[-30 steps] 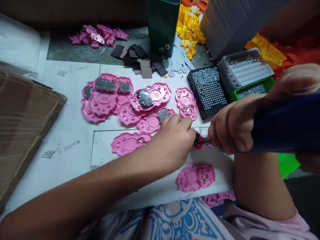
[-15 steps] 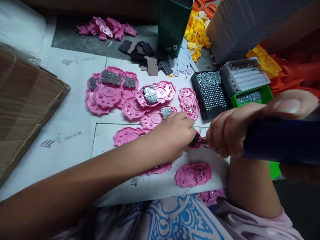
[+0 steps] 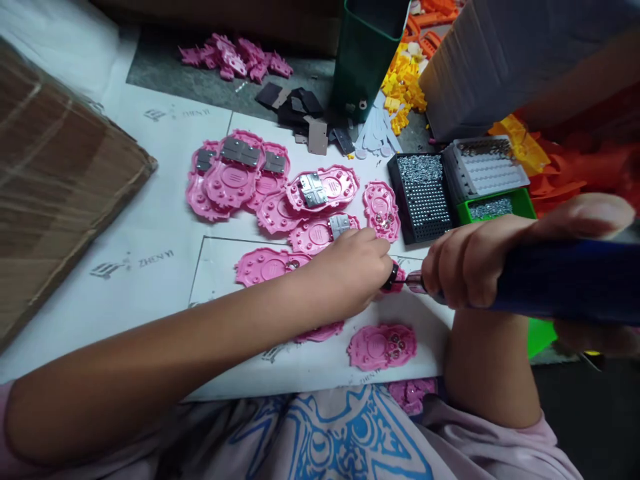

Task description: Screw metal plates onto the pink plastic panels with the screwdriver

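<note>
My left hand (image 3: 357, 270) is curling over a pink shell (image 3: 399, 283), its fingertips hiding, so I can't tell whether they're pinching. My right hand (image 3: 470, 260) is wrapping firmly round a blue screwdriver (image 3: 565, 277), whose metal tip is pointing at a small black plate (image 3: 389, 277) on that shell, just beside my left fingers. Compared with half a second ago, only my view is shifting noticeably; both hands are keeping the same hold, so I'm judging that work is continuing on this one plate.
</note>
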`<state>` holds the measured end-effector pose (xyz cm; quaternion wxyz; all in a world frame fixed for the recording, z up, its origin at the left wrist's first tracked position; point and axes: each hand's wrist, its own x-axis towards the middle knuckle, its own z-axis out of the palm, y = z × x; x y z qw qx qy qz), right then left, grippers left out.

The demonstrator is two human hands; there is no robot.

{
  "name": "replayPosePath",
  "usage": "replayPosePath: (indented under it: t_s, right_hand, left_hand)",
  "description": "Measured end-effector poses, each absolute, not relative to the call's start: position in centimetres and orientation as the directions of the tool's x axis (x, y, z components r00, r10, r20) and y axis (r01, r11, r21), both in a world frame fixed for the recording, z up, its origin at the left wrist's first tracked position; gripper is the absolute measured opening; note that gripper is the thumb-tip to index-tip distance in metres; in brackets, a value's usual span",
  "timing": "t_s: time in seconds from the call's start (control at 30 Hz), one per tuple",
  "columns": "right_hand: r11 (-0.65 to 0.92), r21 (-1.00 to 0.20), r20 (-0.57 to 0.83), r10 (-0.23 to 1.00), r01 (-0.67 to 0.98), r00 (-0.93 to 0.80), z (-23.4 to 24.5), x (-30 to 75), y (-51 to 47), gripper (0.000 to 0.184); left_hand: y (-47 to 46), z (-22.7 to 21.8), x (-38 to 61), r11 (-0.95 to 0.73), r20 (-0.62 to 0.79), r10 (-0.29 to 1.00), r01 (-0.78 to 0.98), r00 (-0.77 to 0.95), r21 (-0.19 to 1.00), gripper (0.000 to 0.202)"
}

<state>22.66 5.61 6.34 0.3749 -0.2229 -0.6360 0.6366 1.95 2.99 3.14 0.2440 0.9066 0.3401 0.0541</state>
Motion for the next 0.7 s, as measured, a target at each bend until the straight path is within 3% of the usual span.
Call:
replayPosePath:
  t_s: [0.07,0.1,0.23,0.37,0.5,0.63,0.7]
  right_hand:
    - [0.202,-0.913,0.384,0.72,-0.354,-0.579,6.5,23.0,5.8,0.051]
    - [0.26,-0.884,0.441,0.736,-0.388,-0.514,6.6,23.2,5.9,0.054]
    - [0.514,-0.802,0.544,0.839,-0.303,-0.015,7.0,23.5,6.6,0.016]
    - [0.563,-0.812,0.498,0.807,-0.156,0.319,6.0,23.0,7.9,0.015]
    - [0.543,-0.825,0.459,0.806,-0.158,0.373,4.9,22.1,8.8,0.016]
    - [0.505,-0.853,0.441,0.832,-0.13,0.337,4.8,21.4,8.9,0.029]
    - [0.493,-0.862,0.433,0.839,-0.122,0.33,4.9,21.2,8.9,0.021]
  left_hand:
    - [2.9,3.2,1.9,-0.656,-0.066,0.641,0.59,0.765,0.47,0.02]
    - [2.8,3.2,1.9,-0.661,-0.066,0.64,0.593,0.765,0.46,0.022]
    - [2.4,3.5,2.2,-0.694,-0.077,0.619,0.59,0.782,0.413,0.023]
    - [2.2,3.5,2.3,-0.709,-0.065,0.617,0.59,0.784,0.386,0.03]
    - [2.2,3.7,2.2,-0.725,-0.066,0.607,0.586,0.792,0.361,0.037]
    - [2.2,4.0,2.1,-0.72,-0.106,0.597,0.589,0.795,0.367,0.027]
    - [2.2,4.1,2.2,-0.719,-0.117,0.595,0.592,0.795,0.365,0.022]
